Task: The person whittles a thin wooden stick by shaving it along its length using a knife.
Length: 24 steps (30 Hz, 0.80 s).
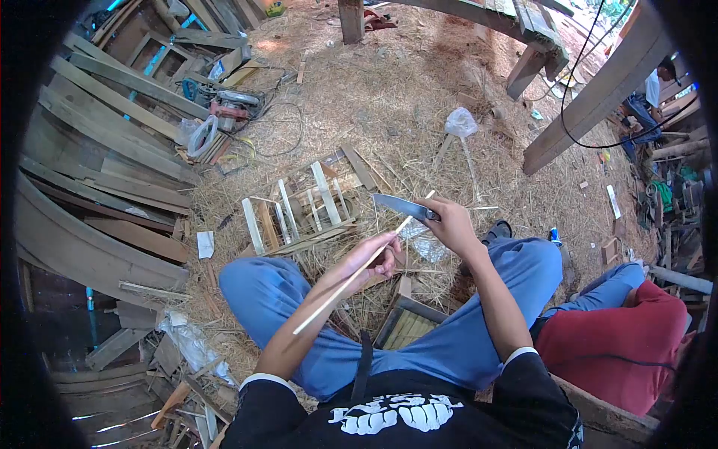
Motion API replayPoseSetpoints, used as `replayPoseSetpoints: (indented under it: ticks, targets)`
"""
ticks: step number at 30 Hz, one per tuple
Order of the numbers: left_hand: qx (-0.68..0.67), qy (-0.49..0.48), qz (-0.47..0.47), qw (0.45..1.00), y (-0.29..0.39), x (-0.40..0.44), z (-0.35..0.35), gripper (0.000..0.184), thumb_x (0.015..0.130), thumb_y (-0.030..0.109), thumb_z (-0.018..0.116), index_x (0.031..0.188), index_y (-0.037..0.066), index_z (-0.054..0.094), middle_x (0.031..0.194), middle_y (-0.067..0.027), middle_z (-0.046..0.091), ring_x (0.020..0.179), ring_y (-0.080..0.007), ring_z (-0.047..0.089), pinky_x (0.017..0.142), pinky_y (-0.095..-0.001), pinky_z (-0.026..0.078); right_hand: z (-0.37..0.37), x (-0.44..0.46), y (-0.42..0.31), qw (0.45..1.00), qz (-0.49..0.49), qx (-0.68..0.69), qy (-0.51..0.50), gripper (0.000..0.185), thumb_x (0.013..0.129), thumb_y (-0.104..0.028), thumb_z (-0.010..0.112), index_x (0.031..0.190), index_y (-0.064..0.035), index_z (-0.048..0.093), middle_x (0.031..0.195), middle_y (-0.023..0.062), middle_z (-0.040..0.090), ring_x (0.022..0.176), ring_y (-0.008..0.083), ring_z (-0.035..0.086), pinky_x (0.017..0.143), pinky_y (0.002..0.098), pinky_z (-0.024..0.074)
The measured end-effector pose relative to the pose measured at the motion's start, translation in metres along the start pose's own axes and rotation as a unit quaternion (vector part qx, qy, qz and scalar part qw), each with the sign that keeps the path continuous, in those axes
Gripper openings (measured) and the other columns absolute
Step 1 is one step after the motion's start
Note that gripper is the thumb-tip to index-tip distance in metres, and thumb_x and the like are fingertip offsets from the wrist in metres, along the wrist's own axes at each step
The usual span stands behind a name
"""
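Left fingers: through my head view I have the left hand [374, 258] curled narrow around a thin pale stick [336, 295], the palm partly turned up
Right fingers: my right hand [449, 224] is closed on the handle of a knife [400, 206], blade pointing to picture left
Stick: it slants from above the left forearm, through the left hand, up to the blade; its far tip shows just beyond the knife
Blade: it crosses the stick's upper part; from here I cannot tell how deeply it bears on the wood
Between the legs: I see a wooden box [407, 325] with pale strips lying in it, and clear plastic [428, 247] on the ground below the right hand
Ahead of the left knee: a slatted wooden frame [288, 213] lies on the straw-littered floor [374, 112]
Picture right: a seated person in red [613, 344] is close beside the right leg; another person [649, 105] is well apart, past a slanting post [598, 97]
Picture left: I get power tools [228, 108] with cords, and stacked planks [105, 135] along the edge
Top: a wooden bench [479, 16] stands beyond a plastic bag [461, 122]
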State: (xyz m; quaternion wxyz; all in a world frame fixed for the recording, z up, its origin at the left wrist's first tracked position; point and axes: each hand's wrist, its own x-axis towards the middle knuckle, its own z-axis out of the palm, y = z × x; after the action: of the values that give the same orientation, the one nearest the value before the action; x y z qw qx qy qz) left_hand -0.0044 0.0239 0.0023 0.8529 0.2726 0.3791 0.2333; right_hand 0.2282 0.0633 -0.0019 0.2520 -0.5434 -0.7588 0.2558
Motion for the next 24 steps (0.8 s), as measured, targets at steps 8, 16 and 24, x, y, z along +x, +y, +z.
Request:
replayPoseSetpoints:
  ticks: [8, 16, 24]
  targets:
    - [-0.021, 0.105, 0.035, 0.994, 0.015, -0.004, 0.005, 0.052, 0.104, 0.048, 0.028, 0.105, 0.007, 0.062, 0.056, -0.0005, 0.052, 0.046, -0.0097, 0.042, 0.054, -0.0281, 0.046, 0.009, -0.001, 0.006, 0.999, 0.017, 0.034, -0.015, 0.024, 0.080, -0.020, 0.074, 0.101, -0.0092, 0.072, 0.079, 0.0155, 0.066, 0.071, 0.0327, 0.064, 0.065, 0.0401, 0.0493]
    - [0.223, 0.271, 0.223, 0.909, -0.006, 0.011, -0.004, 0.054, 0.103, 0.046, 0.039, 0.132, 0.002, 0.052, 0.103, -0.0105, 0.065, 0.080, -0.0134, 0.052, 0.082, -0.0299, 0.045, 0.039, -0.007, -0.013, 0.972, 0.042, 0.229, -0.018, 0.024, 0.084, -0.025, 0.075, 0.087, -0.0020, 0.071, 0.057, 0.0073, 0.051, 0.052, 0.0117, 0.042, 0.050, 0.0326, 0.0356]
    - [0.263, 0.240, 0.240, 0.903, -0.021, 0.017, -0.010, 0.039, 0.100, 0.031, 0.056, 0.117, -0.002, 0.065, 0.102, -0.0082, 0.066, 0.090, -0.0133, 0.058, 0.077, -0.0284, 0.047, 0.047, -0.014, -0.029, 0.934, 0.100, 0.331, -0.091, 0.021, 0.091, -0.023, 0.071, 0.098, -0.0039, 0.072, 0.061, -0.0080, 0.051, 0.056, 0.0019, 0.044, 0.049, 0.0235, 0.0331]
